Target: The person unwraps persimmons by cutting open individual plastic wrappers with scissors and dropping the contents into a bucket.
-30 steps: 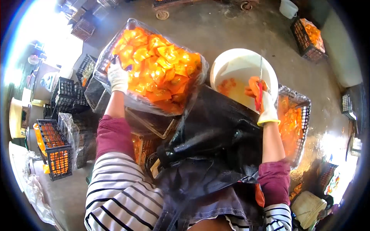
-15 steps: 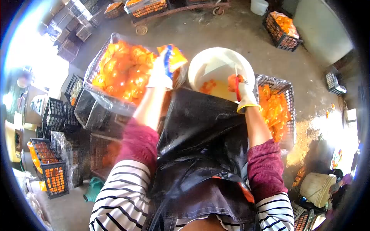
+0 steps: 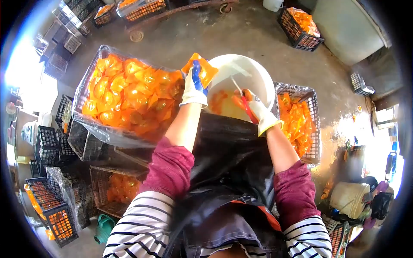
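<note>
My left hand (image 3: 195,88), in a white and blue glove, grips an orange packet (image 3: 205,71) over the left rim of a white bucket (image 3: 269,86). In an orange and white glove, my right hand (image 3: 251,106) is closed on a red-handled tool (image 3: 246,103) whose thin metal end points up and left over the bucket. Orange bits and cloudy liquid lie inside the bucket. Left of it, a plastic-lined crate (image 3: 101,131) is heaped with orange packets (image 3: 129,88). A black crate (image 3: 317,124) with more orange packets stands to the right.
A crate of orange pieces (image 3: 122,187) sits low at the left, near a green watering can (image 3: 104,228). Stacked black crates (image 3: 53,210) stand at the far left. Another filled crate (image 3: 301,36) is at the back right, beside a large pale tub (image 3: 348,32).
My left hand has moved from the left crate to the bucket's rim, now with an orange packet. My right hand and its tool have shifted left over the bucket. The view has turned.
</note>
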Tool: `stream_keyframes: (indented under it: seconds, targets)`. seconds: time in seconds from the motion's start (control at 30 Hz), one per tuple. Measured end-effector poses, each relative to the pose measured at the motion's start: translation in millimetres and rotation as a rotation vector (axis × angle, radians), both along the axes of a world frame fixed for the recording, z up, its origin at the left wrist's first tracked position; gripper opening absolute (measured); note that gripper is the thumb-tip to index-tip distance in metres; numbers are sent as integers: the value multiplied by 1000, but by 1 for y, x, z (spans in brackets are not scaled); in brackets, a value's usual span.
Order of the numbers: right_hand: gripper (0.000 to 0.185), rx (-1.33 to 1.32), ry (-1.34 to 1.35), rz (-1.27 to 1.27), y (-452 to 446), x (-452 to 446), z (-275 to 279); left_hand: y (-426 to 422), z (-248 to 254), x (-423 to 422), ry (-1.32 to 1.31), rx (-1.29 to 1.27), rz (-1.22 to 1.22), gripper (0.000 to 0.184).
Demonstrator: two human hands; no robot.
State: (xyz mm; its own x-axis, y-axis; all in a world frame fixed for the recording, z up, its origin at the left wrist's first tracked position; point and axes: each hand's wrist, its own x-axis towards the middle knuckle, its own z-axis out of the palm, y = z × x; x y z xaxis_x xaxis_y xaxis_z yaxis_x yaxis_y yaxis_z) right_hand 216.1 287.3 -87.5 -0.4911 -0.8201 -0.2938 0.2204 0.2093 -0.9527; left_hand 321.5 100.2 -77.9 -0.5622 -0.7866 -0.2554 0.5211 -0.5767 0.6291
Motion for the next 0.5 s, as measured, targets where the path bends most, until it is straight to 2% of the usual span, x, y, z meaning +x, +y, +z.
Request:
stream_keyframes:
  seconds: [0.03,0.13,0.23,0.33,0.43,0.5]
  targets:
    - [26,17,-13,32,-2,4,1,0,2,-1,48,60,23,46]
    - [35,86,451,305,1,9,11,2,-3,-3,91,82,-30,48]
    - [41,0,185,330,-5,11,9,3,-11,-10,59,2,-125,48]
    - [40,60,268,267,-5,19,28,11,-11,-17,69,-32,-179,55]
    - [40,64,11,243,0,9,24,13,-10,-18,-9,-38,-155,57]
    - [38,163,32,181,-2,4,14,14,-5,-16,-57,-40,-155,57]
